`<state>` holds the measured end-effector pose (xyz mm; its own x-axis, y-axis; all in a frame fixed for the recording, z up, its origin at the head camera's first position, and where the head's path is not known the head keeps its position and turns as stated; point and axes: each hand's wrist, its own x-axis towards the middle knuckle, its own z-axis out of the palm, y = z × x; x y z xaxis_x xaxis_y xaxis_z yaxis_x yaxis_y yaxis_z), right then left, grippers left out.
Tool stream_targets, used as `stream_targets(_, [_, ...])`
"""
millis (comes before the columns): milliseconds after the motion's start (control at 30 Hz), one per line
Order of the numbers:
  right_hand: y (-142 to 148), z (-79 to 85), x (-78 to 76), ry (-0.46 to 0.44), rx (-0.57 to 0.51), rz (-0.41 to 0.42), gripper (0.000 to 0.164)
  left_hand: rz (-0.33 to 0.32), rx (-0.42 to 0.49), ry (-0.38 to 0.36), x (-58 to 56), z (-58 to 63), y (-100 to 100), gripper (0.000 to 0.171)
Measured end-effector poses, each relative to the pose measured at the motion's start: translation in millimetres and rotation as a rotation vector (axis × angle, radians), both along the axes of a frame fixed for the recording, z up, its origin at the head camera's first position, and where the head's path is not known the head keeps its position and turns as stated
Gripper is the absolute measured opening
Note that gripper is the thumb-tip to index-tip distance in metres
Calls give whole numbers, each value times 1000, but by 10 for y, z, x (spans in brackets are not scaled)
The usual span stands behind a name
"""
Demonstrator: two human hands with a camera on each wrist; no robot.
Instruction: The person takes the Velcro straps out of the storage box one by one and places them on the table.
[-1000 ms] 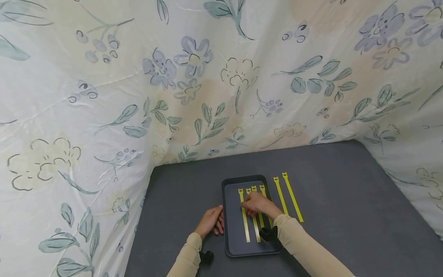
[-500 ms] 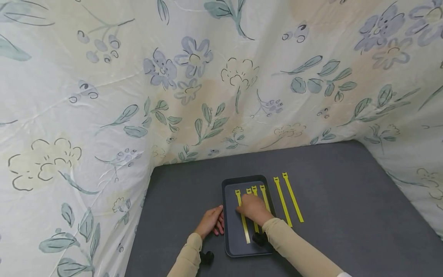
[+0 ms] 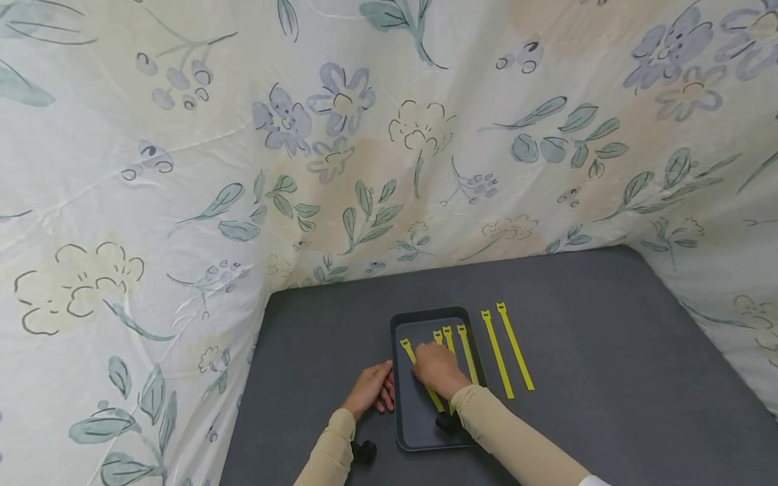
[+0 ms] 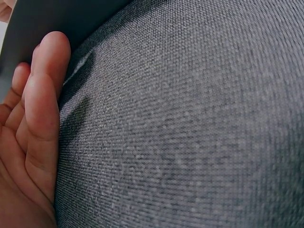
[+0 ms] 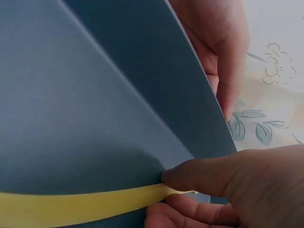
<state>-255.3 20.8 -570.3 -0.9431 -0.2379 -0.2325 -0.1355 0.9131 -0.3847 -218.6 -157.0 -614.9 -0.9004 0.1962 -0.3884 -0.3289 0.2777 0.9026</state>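
in the lower middle of the head view, the right hand (image 3: 439, 368) pinched a yellow strap (image 5: 95, 207) between thumb and bent fingers, over the left part of the dark tray (image 3: 416, 426). the left hand (image 3: 369, 389), fingers loosely extended and gripping nothing, touched the tray's outer wall. a light pinch probably served best, since the thin, slot-headed band bowed; gentle pressure would likely have steadied the smooth, round-cornered tray on the woven grey cloth (image 4: 180, 123).
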Motion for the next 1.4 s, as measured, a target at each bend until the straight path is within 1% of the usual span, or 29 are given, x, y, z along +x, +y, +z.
stream_targets(167, [16,9,1,-16,-31,-1,29,3,3,-1,-1,-35,-9,57])
stream_targets(333, [52,1,-26,-66,-89,-35,29,2,7,0,-10,-57,-12,57])
stream_targets(433, [89,-7,-40,-94,-148,-45,33,2,7,0,-10,-55,-10,57])
stream_targets(567, [147,-14,-50,-133,-220,-34,39,-2,4,-3,-2,-49,-9,56])
stream_targets(667, [183,-32,-56,-179,-299,-31,38,-6,2,-1,5,-44,-9,56])
stream_targets(767, [195,-60,-65,-248,-404,-54,29,-6,5,3,4,-42,-9,57])
stream_targets(900, [186,-101,-71,-353,-585,-122,11,-5,-2,2,-4,-46,-11,58])
stream_targets(1000, [193,-123,-68,-407,-703,-167,12,-4,-9,-1,-7,-51,-10,59])
stream_targets(1100, [218,-122,-63,-431,-768,-194,15,-5,-15,4,-11,-64,-11,60])
stream_targets(1200, [242,-113,-57,-452,-809,-216,16,-7,-17,12,-9,-64,-12,60])
stream_targets(1233, [247,-109,-55,-457,-820,-221,16,-8,-15,13,4,-17,-4,58])
stream_targets(1400, [266,-95,-44,-462,-871,-250,19,-8,-2,3,7,17,-1,57])
